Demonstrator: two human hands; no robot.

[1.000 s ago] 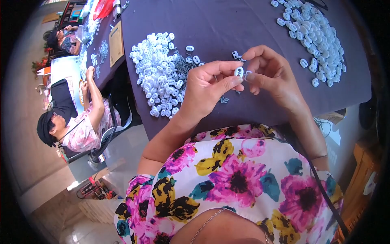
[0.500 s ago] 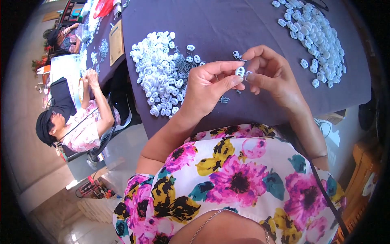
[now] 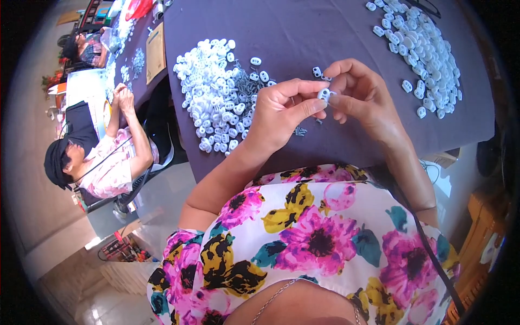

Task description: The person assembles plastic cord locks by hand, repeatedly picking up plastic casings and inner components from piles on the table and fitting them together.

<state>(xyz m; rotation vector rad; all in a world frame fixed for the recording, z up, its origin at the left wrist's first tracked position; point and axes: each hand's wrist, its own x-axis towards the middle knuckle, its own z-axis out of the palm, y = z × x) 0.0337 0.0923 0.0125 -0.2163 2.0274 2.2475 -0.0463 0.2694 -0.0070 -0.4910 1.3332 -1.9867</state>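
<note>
A small white oval plastic piece with two holes point(image 3: 324, 94) is pinched between the thumb and fingertips of my left hand point(image 3: 284, 111). From the other side my right hand point(image 3: 364, 100) closes its thumb and forefinger on a small white part point(image 3: 332, 98), which touches the oval piece; the fingertips partly hide it. On the left lies a pile of white oval pieces point(image 3: 203, 92). Small grey screws point(image 3: 249, 84) are heaped along that pile's right side. A few more screws point(image 3: 299, 131) lie just below my left hand's fingers.
A second pile of white pieces point(image 3: 428, 59) spreads over the far right of the dark tablecloth point(image 3: 303, 32). A few loose pieces point(image 3: 317, 71) lie beyond my fingertips. To the left, a seated co-worker point(image 3: 105, 157) works at an adjoining table, with another person point(image 3: 89, 49) farther back.
The white part in my right hand has come against the oval piece, which my left hand has tilted and shifted slightly up and right. The co-worker's hands have risen slightly.
</note>
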